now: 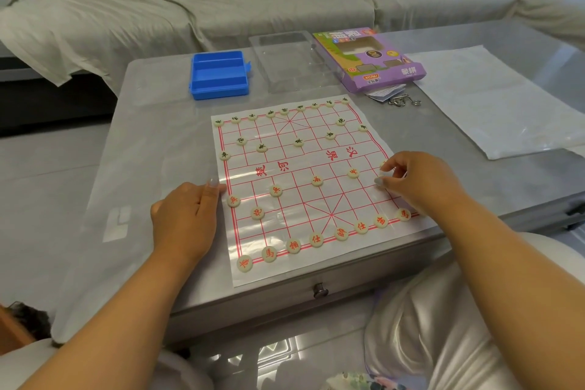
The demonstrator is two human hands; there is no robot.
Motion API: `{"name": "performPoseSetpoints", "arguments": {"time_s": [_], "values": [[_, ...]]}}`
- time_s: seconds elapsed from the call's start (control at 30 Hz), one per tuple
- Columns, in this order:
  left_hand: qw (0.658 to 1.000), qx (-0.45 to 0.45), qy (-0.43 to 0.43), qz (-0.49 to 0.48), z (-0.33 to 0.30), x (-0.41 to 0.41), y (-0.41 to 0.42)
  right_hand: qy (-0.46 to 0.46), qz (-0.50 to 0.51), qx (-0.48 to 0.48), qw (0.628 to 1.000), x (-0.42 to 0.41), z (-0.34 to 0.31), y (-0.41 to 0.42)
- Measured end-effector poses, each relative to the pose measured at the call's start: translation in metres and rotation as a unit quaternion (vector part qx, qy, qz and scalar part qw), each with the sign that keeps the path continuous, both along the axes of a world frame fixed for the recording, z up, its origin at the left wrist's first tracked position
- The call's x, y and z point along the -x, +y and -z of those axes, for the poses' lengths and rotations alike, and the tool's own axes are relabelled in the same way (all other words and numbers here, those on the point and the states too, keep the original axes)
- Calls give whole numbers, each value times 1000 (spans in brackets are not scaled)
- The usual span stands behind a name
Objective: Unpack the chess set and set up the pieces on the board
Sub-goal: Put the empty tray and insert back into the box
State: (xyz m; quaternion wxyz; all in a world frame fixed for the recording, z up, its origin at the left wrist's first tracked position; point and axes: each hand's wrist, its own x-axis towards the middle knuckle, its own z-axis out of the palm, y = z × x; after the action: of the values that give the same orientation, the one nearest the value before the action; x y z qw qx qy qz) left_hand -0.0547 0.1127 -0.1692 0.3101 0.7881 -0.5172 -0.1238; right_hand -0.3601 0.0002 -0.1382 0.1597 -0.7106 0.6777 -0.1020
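Observation:
A plastic sheet chess board (285, 168) with red grid lines lies on the grey table. Cream round pieces with black characters fill its far rows (270, 113). Pieces with red characters line the near edge (316, 239), and more stand ahead of them (317, 181). My left hand (183, 218) rests flat on the table with its fingertips on the board's left edge. Over the board's right edge, my right hand (418, 180) has curled fingers that pinch a small cream piece (383, 165), mostly hidden by them.
An empty blue tray (218, 74), a clear plastic lid (285, 60) and the purple game box (370, 57) stand behind the board. Metal ring puzzles (405, 100) and papers lie beside the box. A white sheet (493, 104) covers the table's right side. A grey sofa stands beyond.

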Motion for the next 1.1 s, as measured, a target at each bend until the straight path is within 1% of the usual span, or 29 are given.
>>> {"name": "performPoseSetpoints", "arguments": {"time_s": [0.2, 0.33, 0.43, 0.5, 0.63, 0.8, 0.9, 1.0, 1.1], "values": [[1000, -1, 20, -4, -1, 1, 2, -20, -4, 28, 999, -6, -6, 1], [994, -23, 95, -40, -3, -2, -1, -45, -21, 33, 998, -13, -12, 3], [985, -39, 159, -53, -17, -9, -10, -68, -40, 44, 996, -23, -21, -2], [978, -31, 195, -70, -30, -15, -22, -82, -58, 44, 994, -34, -28, -9], [966, 10, 239, -94, -54, -30, -50, -113, -98, 32, 988, -62, -41, -30], [956, -1, 270, -118, -72, -47, -88, -155, -118, 32, 980, -97, -47, -63], [932, -23, 325, -157, -75, -53, -115, -155, -124, 17, 980, -118, -46, -80], [887, -27, 409, -214, -76, -57, -138, -146, -140, -1, 979, -145, -43, -97], [850, -8, 481, -214, -71, -60, -153, -132, -153, -9, 979, -178, -36, -116]]}}
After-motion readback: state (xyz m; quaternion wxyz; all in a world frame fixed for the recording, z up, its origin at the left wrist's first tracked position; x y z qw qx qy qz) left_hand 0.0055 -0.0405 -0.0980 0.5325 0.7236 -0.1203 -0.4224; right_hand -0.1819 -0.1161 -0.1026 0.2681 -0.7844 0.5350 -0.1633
